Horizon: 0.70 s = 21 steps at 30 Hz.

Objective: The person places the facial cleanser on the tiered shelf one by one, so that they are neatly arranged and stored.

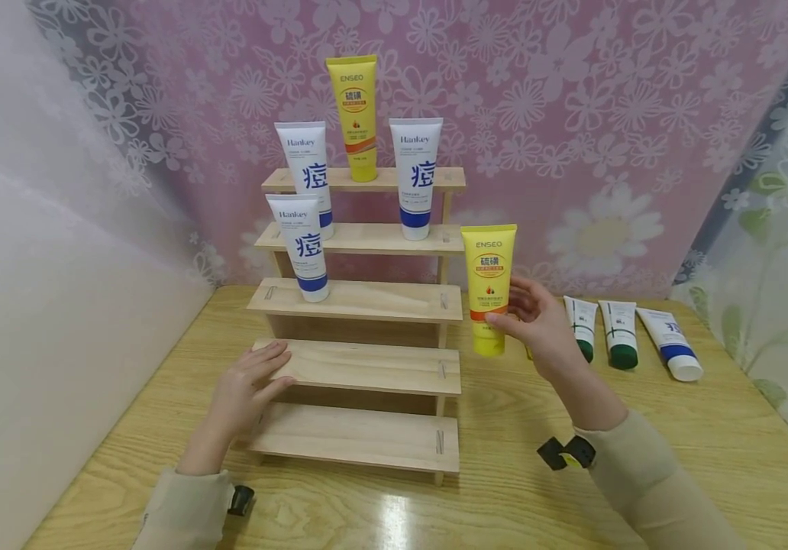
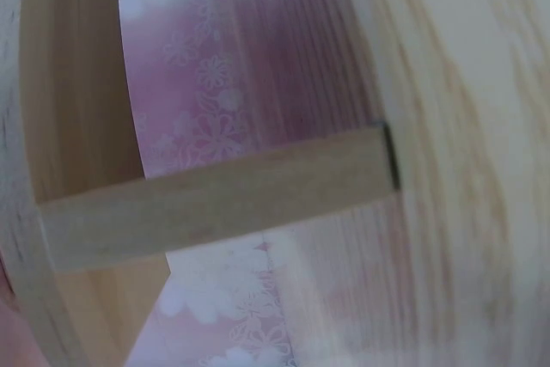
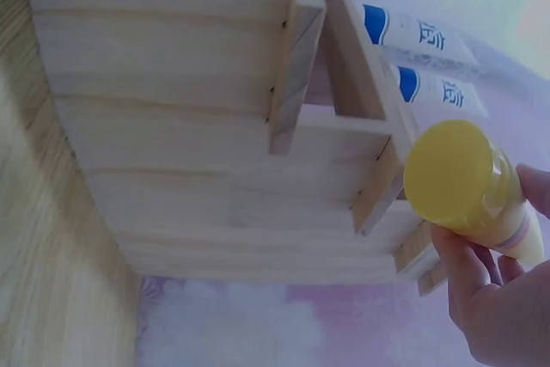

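Note:
In the head view my right hand (image 1: 538, 325) grips a yellow ENSEO tube (image 1: 489, 283) upright, cap down, just right of a tiered wooden rack (image 1: 360, 365). The right wrist view shows the round yellow cap (image 3: 449, 171) close up, with my fingers (image 3: 468, 272) around the tube. My left hand (image 1: 246, 386) rests with extended fingers on the left end of the second step from the bottom. Another yellow tube (image 1: 355, 118) stands on the top step. White-and-blue Hankey tubes stand lower: a left one (image 1: 306, 172), a right one (image 1: 415, 179) and one on the middle step (image 1: 300, 248).
On the wooden table (image 1: 524, 473) at right lie two white tubes with green caps, the nearer one (image 1: 619, 336) beside a white-and-blue tube (image 1: 672, 344). Something yellow shows partly behind my right hand. A floral curtain (image 1: 538, 137) hangs behind the rack.

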Available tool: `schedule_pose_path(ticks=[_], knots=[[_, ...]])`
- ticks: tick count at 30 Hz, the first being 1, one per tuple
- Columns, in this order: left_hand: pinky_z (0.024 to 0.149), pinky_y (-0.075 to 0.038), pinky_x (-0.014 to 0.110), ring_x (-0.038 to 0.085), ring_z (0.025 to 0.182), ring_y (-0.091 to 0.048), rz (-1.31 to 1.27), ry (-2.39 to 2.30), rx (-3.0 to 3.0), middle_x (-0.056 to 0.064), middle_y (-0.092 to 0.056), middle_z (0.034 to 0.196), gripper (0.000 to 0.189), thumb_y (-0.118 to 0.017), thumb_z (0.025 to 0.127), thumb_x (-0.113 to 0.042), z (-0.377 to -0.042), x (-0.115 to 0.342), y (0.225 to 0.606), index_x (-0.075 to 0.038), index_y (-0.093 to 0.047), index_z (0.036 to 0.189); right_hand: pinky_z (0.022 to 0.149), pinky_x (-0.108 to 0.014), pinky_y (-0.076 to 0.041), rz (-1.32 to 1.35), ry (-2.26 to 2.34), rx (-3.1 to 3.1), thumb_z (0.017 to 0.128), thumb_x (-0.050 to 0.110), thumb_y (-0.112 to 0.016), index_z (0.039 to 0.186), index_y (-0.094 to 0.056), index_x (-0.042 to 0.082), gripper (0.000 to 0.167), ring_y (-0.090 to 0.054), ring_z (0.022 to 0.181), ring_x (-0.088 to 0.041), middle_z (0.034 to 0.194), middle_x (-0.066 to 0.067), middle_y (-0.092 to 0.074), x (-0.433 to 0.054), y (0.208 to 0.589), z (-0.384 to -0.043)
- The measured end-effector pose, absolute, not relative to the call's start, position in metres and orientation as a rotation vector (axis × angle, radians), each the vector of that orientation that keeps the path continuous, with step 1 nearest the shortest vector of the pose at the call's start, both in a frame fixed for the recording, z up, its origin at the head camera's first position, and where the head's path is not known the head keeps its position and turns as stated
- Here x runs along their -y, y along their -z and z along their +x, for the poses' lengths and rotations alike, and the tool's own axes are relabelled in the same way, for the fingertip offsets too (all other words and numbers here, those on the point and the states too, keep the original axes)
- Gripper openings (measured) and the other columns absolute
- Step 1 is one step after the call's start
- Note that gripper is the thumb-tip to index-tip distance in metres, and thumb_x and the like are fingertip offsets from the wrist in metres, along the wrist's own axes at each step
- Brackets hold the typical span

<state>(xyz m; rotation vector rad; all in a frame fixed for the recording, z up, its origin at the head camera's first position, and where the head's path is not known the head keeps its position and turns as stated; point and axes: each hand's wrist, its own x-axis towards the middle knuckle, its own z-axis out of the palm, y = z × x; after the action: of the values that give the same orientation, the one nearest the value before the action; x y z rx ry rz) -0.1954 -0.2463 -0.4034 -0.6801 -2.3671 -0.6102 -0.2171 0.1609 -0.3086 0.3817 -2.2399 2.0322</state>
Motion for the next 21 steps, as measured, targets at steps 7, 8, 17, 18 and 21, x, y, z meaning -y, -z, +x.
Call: schedule_pose_path(ticks=[7, 8, 17, 18, 21], knots=[[0.100, -0.029, 0.044, 0.027, 0.109, -0.051, -0.681, 0.624, 2.356, 0.011, -0.056, 0.117, 0.040, -0.072, 0.071, -0.022, -0.196, 0.246, 0.403, -0.002, -0.064, 0.105, 0.080, -0.021, -0.046, 0.452, -2.061, 2.133, 0.079, 0.003, -0.065, 0.127, -0.036, 0.000, 0.056, -0.049, 0.102, -0.020, 0.114, -0.011, -0.048, -0.142, 0.294, -0.219], [0.099, -0.029, 0.045, 0.027, 0.109, -0.051, -0.682, 0.621, 2.356, 0.011, -0.056, 0.117, 0.040, -0.072, 0.071, -0.022, -0.195, 0.246, 0.403, -0.002, -0.064, 0.105, 0.081, -0.021, -0.046, 0.456, -2.058, 2.122, 0.080, 0.002, -0.065, 0.127, -0.036, -0.001, 0.056, -0.049, 0.102, -0.020, 0.114, -0.011, -0.048, -0.140, 0.293, -0.220], [0.100, -0.028, 0.044, 0.027, 0.109, -0.051, -0.680, 0.628, 2.369, 0.011, -0.056, 0.118, 0.040, -0.071, 0.073, -0.023, -0.195, 0.246, 0.403, -0.002, -0.064, 0.106, 0.086, -0.027, -0.045, 0.485, -2.059, 2.061, 0.078, -0.003, -0.064, 0.128, -0.035, -0.001, 0.058, -0.049, 0.103, -0.021, 0.116, -0.014, -0.048, -0.116, 0.286, -0.233], [0.100, -0.028, 0.044, 0.027, 0.109, -0.051, -0.679, 0.630, 2.370, 0.011, -0.056, 0.118, 0.040, -0.071, 0.073, -0.023, -0.195, 0.246, 0.403, -0.002, -0.064, 0.106, 0.086, -0.027, -0.045, 0.495, -2.055, 2.052, 0.078, -0.003, -0.064, 0.128, -0.035, 0.000, 0.057, -0.049, 0.103, -0.021, 0.115, -0.014, -0.049, -0.114, 0.286, -0.235], [0.101, -0.028, 0.044, 0.027, 0.109, -0.051, -0.677, 0.624, 2.369, 0.010, -0.056, 0.118, 0.040, -0.071, 0.073, -0.024, -0.195, 0.246, 0.404, -0.002, -0.064, 0.106, 0.087, -0.029, -0.044, 0.531, -2.028, 2.034, 0.078, 0.000, -0.066, 0.127, -0.036, 0.001, 0.057, -0.049, 0.102, -0.021, 0.114, -0.014, -0.050, -0.108, 0.287, -0.241]])
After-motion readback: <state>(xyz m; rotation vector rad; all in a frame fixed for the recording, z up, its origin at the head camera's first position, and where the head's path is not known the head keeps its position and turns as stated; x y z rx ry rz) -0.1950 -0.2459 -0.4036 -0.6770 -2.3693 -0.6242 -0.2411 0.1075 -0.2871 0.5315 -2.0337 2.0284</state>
